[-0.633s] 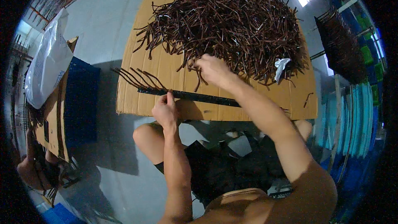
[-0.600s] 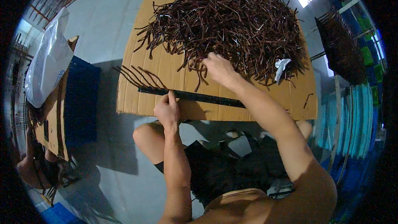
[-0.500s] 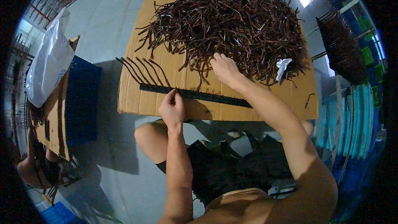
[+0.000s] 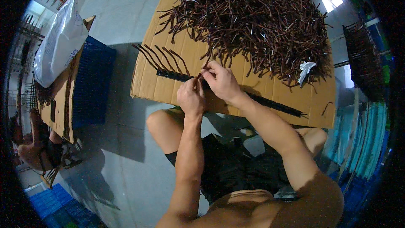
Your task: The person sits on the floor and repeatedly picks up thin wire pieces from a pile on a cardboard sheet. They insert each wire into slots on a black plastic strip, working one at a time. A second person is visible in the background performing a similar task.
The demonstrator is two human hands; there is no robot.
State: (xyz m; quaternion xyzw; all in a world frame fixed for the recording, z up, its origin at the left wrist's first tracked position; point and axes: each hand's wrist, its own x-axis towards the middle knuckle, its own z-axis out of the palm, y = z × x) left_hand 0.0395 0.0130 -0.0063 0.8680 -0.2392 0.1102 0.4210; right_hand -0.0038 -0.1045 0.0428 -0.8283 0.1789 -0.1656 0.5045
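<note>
A long black toothed strip [image 4: 276, 105] lies slantwise along the near part of the cardboard. Several thin, bent brown sticks [image 4: 162, 57] fan out from its left end. Over the strip, my right hand [image 4: 222, 85] pinches another brown stick [image 4: 208, 58], whose upper part rises above the fingers. My left hand [image 4: 192, 99] is closed at the stick's lower end, its fingertips close to those of the right. Whether the left fingers also grip the strip is hidden. Beyond my hands spreads a large tangled pile of similar brown sticks [image 4: 257, 21].
The cardboard sheet [image 4: 145, 85] stands above my knees. A crumpled white scrap [image 4: 306, 71] rests at the pile's right. To the left are a blue crate [image 4: 95, 82] and a white plastic bag [image 4: 61, 38]; another person's arm [image 4: 33, 143] shows beyond. Turquoise stacks [image 4: 360, 137] stand right.
My right hand has come back from the pile's near edge to the strip, with a brown stick in it. My left hand has met it there. The whole view has shifted slightly.
</note>
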